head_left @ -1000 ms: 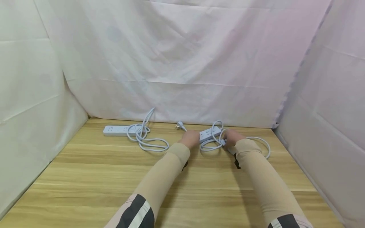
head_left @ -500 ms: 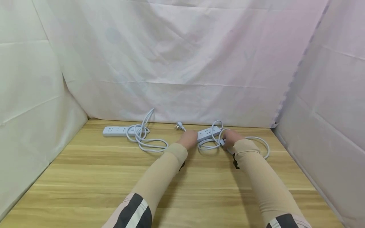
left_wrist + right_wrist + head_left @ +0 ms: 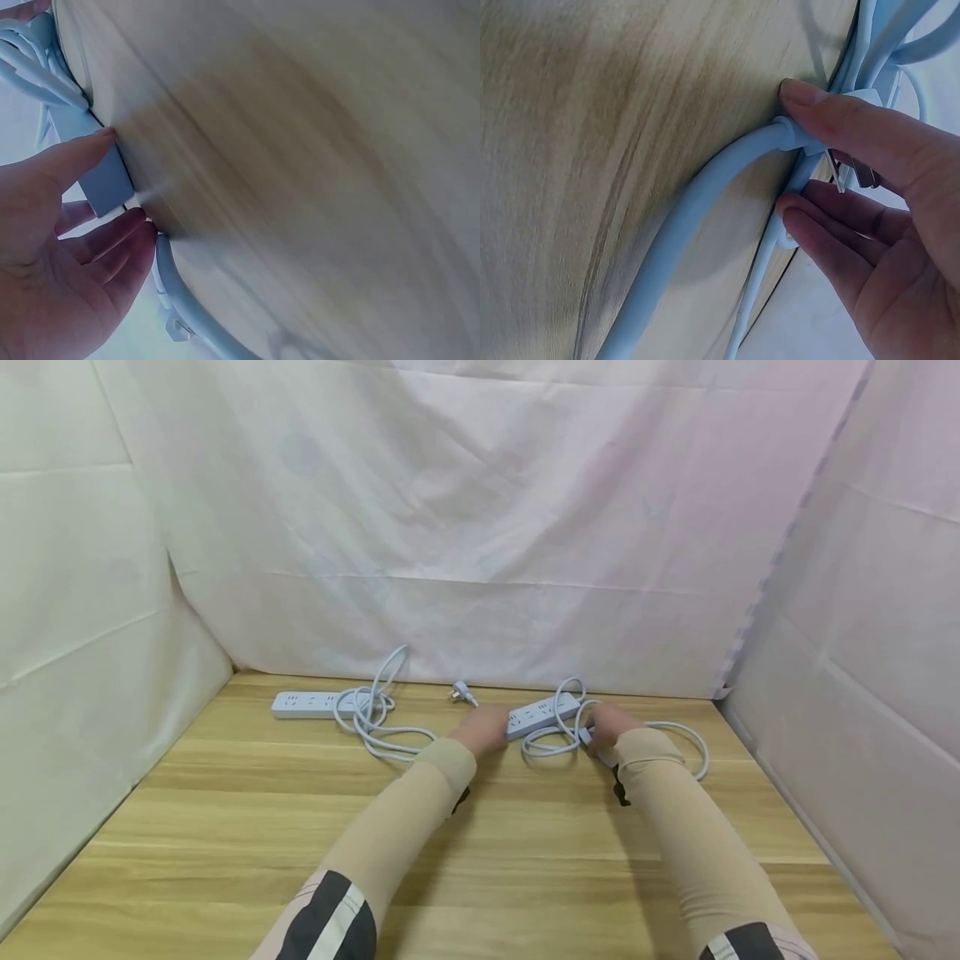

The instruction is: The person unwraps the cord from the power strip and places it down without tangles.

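A white power strip [image 3: 542,714] lies slanted near the back of the table. Its left end is beside my left hand [image 3: 483,729]. In the left wrist view, the thumb touches the strip's edge and the loosely bent fingers lie around its end, near a cord [image 3: 196,311]. A plug [image 3: 460,691] rests just beyond that hand. My right hand [image 3: 611,727] is at the strip's right side. In the right wrist view, it holds a pronged plug [image 3: 817,133] under the thumb, the index finger partly hidden, with the plug's cord [image 3: 694,202] bending away.
Another white power strip [image 3: 303,703] lies at the back left, its looped cord [image 3: 375,727] over its right end. White cloth [image 3: 480,527] hangs behind and at both sides of the wooden table [image 3: 225,827]. Cord loops [image 3: 690,739] stretch right of my right hand.
My left hand has slid left, showing more of the power strip, and the plug beyond it has shifted left too. The strip's right end and my right hand stay nearly still.
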The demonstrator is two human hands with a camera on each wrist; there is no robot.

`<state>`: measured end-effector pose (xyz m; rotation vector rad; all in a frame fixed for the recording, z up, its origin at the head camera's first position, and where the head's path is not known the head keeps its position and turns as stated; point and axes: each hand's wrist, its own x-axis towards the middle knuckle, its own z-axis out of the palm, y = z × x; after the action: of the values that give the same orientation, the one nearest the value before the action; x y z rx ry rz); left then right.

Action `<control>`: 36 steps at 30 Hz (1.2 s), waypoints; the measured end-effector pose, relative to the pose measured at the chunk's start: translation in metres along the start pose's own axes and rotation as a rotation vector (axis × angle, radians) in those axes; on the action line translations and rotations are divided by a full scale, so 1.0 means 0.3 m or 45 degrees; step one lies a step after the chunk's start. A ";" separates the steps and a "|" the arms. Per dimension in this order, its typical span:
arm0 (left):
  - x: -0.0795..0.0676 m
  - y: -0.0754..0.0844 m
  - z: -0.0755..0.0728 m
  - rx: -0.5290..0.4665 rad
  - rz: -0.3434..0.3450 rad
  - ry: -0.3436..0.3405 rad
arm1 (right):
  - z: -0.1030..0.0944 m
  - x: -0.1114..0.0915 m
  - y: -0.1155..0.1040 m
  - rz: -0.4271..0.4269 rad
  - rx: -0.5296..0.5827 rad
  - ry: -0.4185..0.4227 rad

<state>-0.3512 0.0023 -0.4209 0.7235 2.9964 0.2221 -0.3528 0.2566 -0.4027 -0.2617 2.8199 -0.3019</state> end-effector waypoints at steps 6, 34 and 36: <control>-0.012 -0.054 -0.004 0.027 0.011 -0.020 | -0.003 0.019 0.013 0.014 0.044 0.004; -0.138 -0.202 -0.081 -0.022 -0.096 -0.122 | -0.071 0.021 0.031 -0.127 -0.107 -0.075; -0.147 -0.205 -0.083 -0.017 -0.062 -0.147 | -0.088 0.003 0.024 -0.142 -0.099 -0.072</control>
<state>-0.3418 -0.0752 -0.4048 0.6385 2.8964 0.1915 -0.3628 0.2681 -0.3799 -0.4384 2.7694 -0.2057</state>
